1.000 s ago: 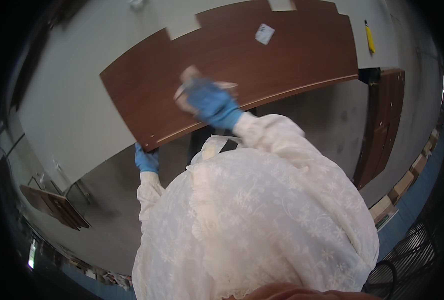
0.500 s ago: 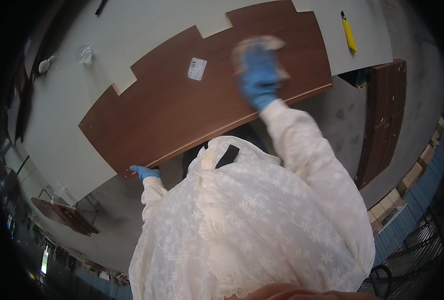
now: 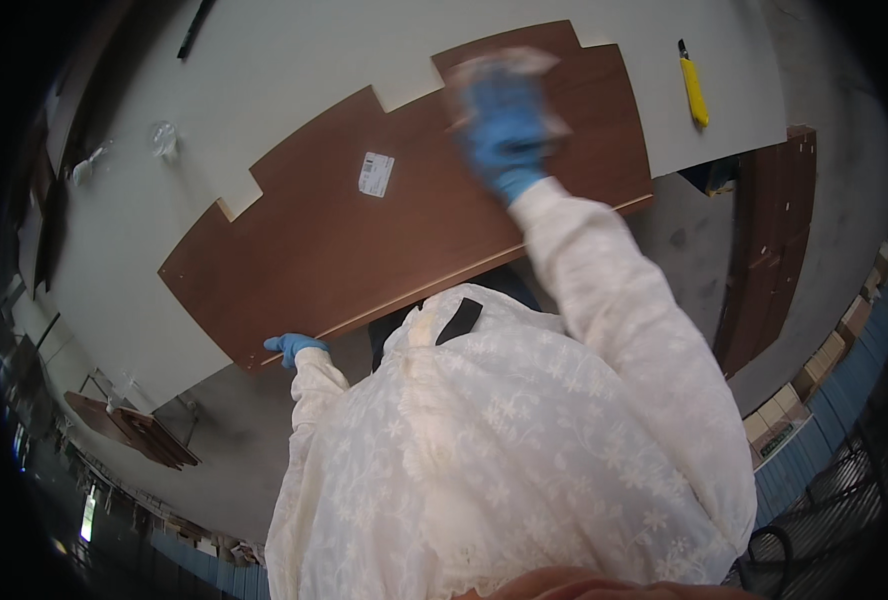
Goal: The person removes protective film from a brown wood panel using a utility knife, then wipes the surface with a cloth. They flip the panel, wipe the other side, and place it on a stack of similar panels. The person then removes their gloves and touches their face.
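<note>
Beside the brown panel [image 3: 314,240], yellow cutter [image 3: 694,92]; right fingers [image 3: 507,105] over pale rag [image 3: 529,60], left fingers [image 3: 282,343] at panel's edge, can't tell how closed.

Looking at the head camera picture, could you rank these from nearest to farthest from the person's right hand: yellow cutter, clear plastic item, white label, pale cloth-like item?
Nearest to the right hand first:
1. Pale cloth-like item: blurred, under the hand.
2. White label: left, on the brown panel.
3. Yellow cutter: right, beyond the panel's end.
4. Clear plastic item: far left, beyond the panel.
</note>
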Motion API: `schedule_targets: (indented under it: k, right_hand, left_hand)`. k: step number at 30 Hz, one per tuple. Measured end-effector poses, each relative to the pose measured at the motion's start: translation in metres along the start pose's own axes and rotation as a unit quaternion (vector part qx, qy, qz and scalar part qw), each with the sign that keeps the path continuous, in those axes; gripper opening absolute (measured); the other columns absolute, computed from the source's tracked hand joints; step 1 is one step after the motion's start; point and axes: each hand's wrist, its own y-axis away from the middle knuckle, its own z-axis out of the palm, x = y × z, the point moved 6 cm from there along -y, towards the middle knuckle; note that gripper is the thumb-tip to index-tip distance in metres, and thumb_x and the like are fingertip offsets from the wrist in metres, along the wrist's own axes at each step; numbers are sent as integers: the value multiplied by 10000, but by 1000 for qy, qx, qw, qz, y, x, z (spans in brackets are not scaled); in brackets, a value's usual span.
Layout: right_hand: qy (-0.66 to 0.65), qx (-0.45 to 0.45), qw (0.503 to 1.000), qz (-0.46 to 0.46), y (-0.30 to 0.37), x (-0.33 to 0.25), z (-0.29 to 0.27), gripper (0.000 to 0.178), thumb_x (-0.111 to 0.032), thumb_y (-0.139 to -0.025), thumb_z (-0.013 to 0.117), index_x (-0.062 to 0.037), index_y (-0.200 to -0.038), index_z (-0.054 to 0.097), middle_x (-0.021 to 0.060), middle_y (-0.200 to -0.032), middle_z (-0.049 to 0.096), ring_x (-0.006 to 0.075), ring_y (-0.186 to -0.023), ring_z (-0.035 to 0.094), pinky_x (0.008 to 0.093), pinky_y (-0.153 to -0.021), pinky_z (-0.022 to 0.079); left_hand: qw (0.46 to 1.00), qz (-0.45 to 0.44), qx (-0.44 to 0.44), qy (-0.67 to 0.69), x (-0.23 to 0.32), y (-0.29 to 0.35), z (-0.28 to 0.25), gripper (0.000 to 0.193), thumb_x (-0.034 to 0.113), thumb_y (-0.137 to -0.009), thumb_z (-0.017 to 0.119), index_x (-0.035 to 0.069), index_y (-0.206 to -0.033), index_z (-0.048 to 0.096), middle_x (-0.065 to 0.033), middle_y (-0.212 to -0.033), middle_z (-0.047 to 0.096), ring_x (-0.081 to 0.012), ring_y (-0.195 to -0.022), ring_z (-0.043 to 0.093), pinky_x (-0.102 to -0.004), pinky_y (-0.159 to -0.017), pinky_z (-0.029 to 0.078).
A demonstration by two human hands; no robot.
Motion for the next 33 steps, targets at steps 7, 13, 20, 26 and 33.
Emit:
schedule_targets:
  k: [7,13,20,26,33]
  right_hand:
    - [-71,1,978,-196,-24,-38,1,420,-231,-881,603,-77,-1271,627,151,-1263,636,333,-1148,606,465,-1040,464]
    - [-16,61,993,-103,-89,144,-11,414,-261,-997,519,-135,-1379,615,147,-1433,598,371,-1363,524,495,-1136,418]
    - [160,86,977,111,-162,227,-34,631,-513,-953,590,-143,-1459,513,145,-1518,499,351,-1356,492,514,-1074,436]
    - [50,182,971,147,-123,235,-42,637,-570,-908,649,-98,-1335,624,131,-1481,553,343,-1328,515,521,-1052,421]
    - [120,188,896,384,149,202,-37,800,-606,-907,659,-18,-1427,506,294,-1531,431,457,-1399,435,590,-1110,380]
  left_hand:
    - [998,-19,40,-33,0,-7,-1,909,865,-853,477,22,-1059,746,-165,-996,771,-355,-890,735,-475,-781,591]
    - [998,-15,65,-8,-8,-30,13,904,891,-830,478,55,-1040,752,-154,-955,770,-368,-880,727,-459,-807,581]
    - [993,-11,119,-7,-11,-38,18,842,903,-815,479,94,-915,692,-130,-894,745,-360,-830,702,-435,-754,570]
    - [995,-18,94,-4,-8,-22,10,911,899,-824,464,75,-1135,697,-159,-1093,750,-396,-980,705,-453,-878,570]
    - [999,-16,-14,35,-5,-10,7,966,912,-811,469,75,-1246,680,-175,-1213,729,-390,-1075,700,-468,-918,568]
